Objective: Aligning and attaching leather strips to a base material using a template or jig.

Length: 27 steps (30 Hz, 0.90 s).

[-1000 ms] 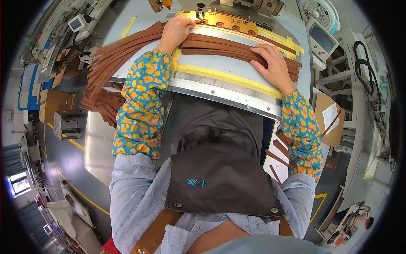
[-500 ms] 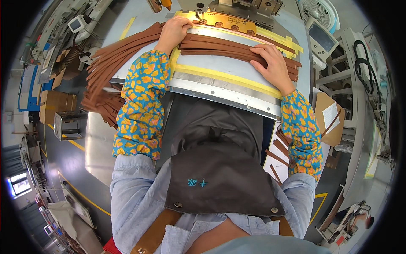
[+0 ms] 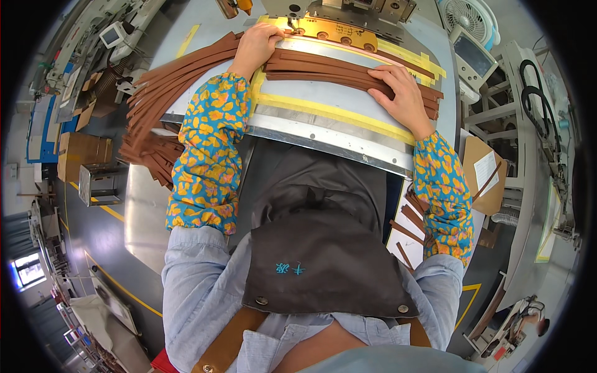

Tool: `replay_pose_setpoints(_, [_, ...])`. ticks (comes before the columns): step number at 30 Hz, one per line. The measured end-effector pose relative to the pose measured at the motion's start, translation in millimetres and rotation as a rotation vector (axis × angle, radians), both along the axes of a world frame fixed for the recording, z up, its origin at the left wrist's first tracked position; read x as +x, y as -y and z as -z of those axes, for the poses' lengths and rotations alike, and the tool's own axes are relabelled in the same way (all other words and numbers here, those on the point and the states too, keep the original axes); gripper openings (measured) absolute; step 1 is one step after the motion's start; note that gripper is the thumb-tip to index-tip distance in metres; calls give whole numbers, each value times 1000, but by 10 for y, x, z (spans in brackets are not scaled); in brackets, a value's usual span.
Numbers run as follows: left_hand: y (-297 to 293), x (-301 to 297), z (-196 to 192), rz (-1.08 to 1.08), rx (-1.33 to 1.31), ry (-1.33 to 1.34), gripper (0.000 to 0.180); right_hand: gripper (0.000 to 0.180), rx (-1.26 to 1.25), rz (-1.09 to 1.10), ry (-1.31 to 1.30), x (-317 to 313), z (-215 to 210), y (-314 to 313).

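Up at the far edge of the grey work plate (image 3: 323, 105), both arms stretch forward in yellow-and-blue flowered sleeve covers (image 3: 208, 155), elbows bent outward. The left hand (image 3: 256, 43) lies palm-down near the plate's far left corner, its fingers curled lightly onto the ends of the brown leather strips (image 3: 323, 69); it presses on them rather than closing round them, right beside the brass-coloured guide plate (image 3: 329, 32) of the sewing machine head (image 3: 348, 9). The right hand (image 3: 398, 93) lies flat and spread toward the plate's right side, fingers open and pressing the same bundle down against the surface, nothing clasped in it. The strips run in a shallow arc across the far part of the plate between the two hands, and their long tails fan off past the left edge into a loose hanging pile (image 3: 155, 118). Yellow tape lines (image 3: 336, 112) mark a band across the plate just on the near side of the strips. The near half of the plate, down to its metal front edge (image 3: 323, 146), lies bare between the forearms. Off the right edge, short brown offcuts (image 3: 410, 217) rest on a white sheet beside a cardboard box (image 3: 482, 174).
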<state>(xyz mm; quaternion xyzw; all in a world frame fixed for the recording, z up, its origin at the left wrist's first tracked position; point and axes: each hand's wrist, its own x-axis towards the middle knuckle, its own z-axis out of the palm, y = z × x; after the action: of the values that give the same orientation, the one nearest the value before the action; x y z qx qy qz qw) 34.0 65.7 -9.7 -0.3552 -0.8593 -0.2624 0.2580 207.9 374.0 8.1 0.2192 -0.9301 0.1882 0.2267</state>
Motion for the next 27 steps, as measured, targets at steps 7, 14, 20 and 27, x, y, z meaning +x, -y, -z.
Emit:
replay_pose_setpoints(7, [4,-6,2,22,12,13,7,31,-17,1,21,10,-18,0])
replay_pose_setpoints(14, [1,14,-6,18,24,42,6,32,-14,-1,24,13,-21,-7])
replay_pose_setpoints(20, [5,21,-22,31,15,50,6,32,-21,3,40,23,-32,-4])
replay_pose_setpoints(27, [-2,69,-38,11,52,60,8,31,-32,0,19,25,-44,-7])
